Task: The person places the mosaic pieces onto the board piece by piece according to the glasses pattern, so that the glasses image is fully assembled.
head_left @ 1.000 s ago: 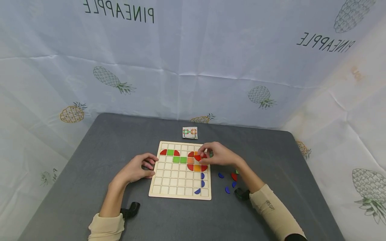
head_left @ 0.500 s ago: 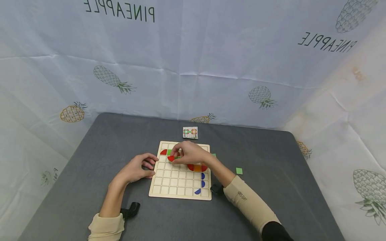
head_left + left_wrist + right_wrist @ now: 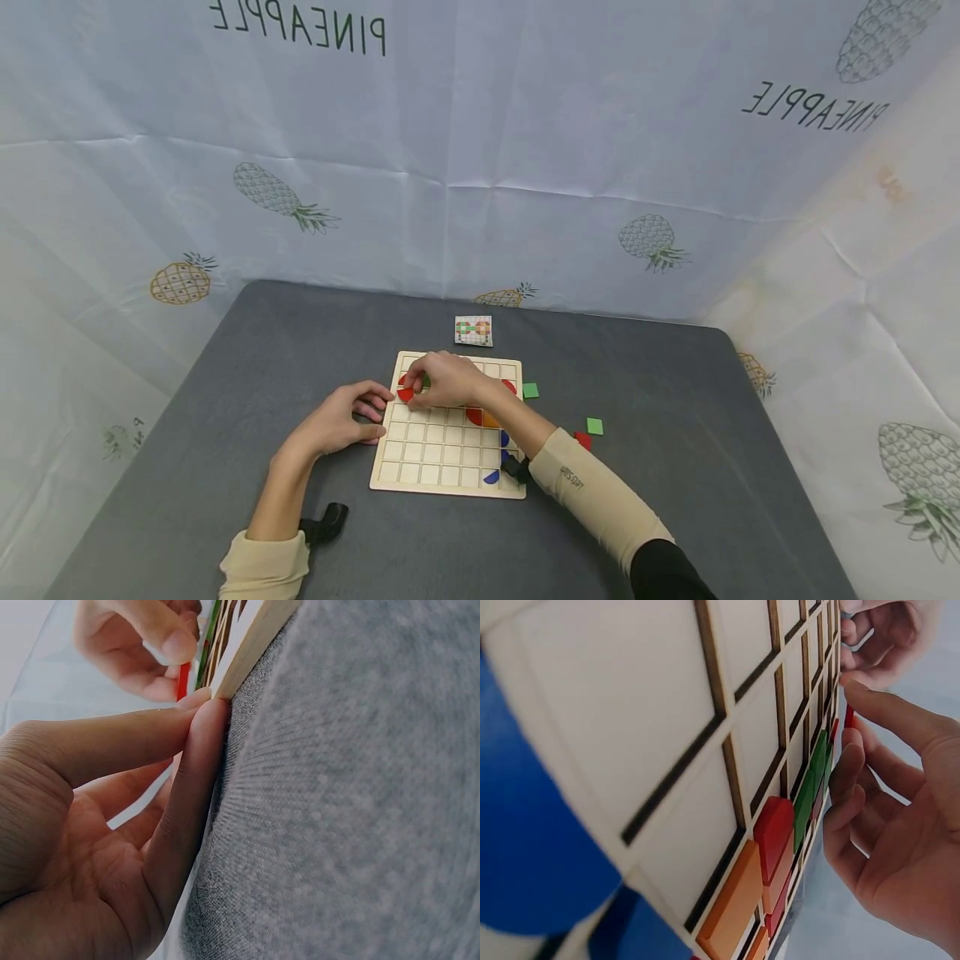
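A pale wooden grid board [image 3: 420, 475] lies on the grey table. My right hand [image 3: 450, 382] reaches across its upper left and pinches a red quarter-circle tile [image 3: 406, 394] between thumb and fingers. In the right wrist view this tile [image 3: 849, 716] stands on edge between the fingertips, close over the board. At the left rim, my left hand [image 3: 337, 422] holds the board, its thumb and a finger right at the edge in the left wrist view. Red, green, orange and blue tiles sit in cells; the right hand and forearm hide several. A blue tile [image 3: 491, 477] shows near the bottom.
A small pattern card [image 3: 473, 331] lies behind the board. Right of the board are a green square tile [image 3: 531, 390], another green square [image 3: 595, 426] and a red tile [image 3: 582, 439] partly under the right sleeve. A pineapple-print cloth [image 3: 480, 233] hangs behind the table.
My right hand has carried the red quarter-circle tile leftward from the board's upper right to its upper left. The left hand has stayed at the left rim.
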### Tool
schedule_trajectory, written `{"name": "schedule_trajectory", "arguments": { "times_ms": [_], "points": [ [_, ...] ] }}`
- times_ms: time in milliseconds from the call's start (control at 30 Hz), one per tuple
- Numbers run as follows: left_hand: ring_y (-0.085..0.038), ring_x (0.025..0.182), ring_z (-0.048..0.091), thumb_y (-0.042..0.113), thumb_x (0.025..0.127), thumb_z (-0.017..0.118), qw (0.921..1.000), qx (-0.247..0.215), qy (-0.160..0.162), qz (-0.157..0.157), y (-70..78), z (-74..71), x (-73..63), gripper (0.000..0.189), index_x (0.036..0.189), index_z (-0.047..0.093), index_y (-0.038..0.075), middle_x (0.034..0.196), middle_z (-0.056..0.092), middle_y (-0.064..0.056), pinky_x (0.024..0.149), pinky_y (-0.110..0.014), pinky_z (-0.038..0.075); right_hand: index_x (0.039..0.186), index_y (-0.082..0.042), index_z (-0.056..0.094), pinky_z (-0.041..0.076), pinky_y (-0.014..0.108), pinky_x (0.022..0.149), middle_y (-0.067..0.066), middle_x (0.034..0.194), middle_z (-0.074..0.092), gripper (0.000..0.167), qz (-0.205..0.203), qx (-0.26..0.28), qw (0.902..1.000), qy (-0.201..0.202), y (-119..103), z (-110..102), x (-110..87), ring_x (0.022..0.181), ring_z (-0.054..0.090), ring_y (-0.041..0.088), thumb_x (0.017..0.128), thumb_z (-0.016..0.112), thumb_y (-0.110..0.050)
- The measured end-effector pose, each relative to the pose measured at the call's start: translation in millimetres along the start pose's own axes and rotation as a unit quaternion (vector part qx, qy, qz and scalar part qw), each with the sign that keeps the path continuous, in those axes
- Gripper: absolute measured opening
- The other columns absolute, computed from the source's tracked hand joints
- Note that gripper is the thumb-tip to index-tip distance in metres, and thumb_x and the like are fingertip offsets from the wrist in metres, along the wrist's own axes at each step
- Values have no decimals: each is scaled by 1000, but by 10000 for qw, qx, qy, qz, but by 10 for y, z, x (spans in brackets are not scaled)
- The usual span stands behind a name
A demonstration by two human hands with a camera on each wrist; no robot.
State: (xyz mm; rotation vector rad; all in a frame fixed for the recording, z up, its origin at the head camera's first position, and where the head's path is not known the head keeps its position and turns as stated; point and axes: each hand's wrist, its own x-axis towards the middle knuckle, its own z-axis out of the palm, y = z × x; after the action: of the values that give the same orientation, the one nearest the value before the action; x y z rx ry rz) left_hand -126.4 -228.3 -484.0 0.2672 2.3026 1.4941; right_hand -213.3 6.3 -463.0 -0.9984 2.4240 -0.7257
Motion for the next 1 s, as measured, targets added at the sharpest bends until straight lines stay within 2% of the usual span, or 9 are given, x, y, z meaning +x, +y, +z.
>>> {"name": "schedule_trajectory", "arguments": {
  "times_ms": [300, 433, 600, 733, 867, 1000],
  "points": [
    [-25, 98, 63, -8, 90, 80, 10000, 69, -9, 5, 2, 4, 14, 47, 133, 63, -7, 117, 61, -22, 70, -32, 67, 114, -14, 79, 50, 19, 70, -3, 99, 76, 22, -108, 287, 9995, 33, 44, -31, -71, 75, 61, 5, 95, 84, -25],
    [-25, 98, 63, -8, 90, 80, 10000, 81, 8, 14, 14, 4, 25, 47, 134, 64, -7, 117, 61, -22, 71, -32, 67, 113, -12, 78, 50, 19, 71, -1, 100, 76, 21, -153, 387, 9991, 90, 108, -99, -165, 73, 58, 5, 95, 83, -23],
    [-25, 99, 62, -8, 89, 79, 10000, 70, 17, 18, 33, 4, 32, 47, 133, 64, -6, 117, 60, -22, 71, -32, 67, 112, -9, 77, 48, 22, 67, 1, 97, 72, 19, -123, 726, 9973, -4, 330, -284, -474, 67, 54, 8, 96, 80, -20],
    [-25, 99, 62, -9, 89, 79, 10000, 47, 4, -35, 42, 3, 25, 47, 134, 63, -7, 117, 60, -22, 71, -33, 67, 109, -8, 77, 47, 22, 64, 2, 91, 70, 19, 78, 925, 9954, -224, 641, -448, -800, 68, 54, 9, 94, 80, -19],
    [-25, 99, 62, -8, 90, 79, 10000, 54, -25, -50, 30, 5, 12, 47, 135, 63, -7, 119, 60, -23, 71, -33, 67, 107, -8, 78, 49, 22, 66, 2, 91, 73, 18, 411, 772, 9948, -521, 902, -588, -1104, 71, 56, 9, 92, 82, -18],
    [-25, 99, 62, -8, 90, 79, 10000, 42, -38, -43, 3, 11, 2, 48, 135, 62, -7, 119, 59, -23, 71, -33, 67, 109, -6, 79, 49, 23, 68, 3, 97, 75, 19, 582, 703, 9926, -802, 1022, -669, -1295, 76, 57, 11, 92, 79, -16]
  ]
}}
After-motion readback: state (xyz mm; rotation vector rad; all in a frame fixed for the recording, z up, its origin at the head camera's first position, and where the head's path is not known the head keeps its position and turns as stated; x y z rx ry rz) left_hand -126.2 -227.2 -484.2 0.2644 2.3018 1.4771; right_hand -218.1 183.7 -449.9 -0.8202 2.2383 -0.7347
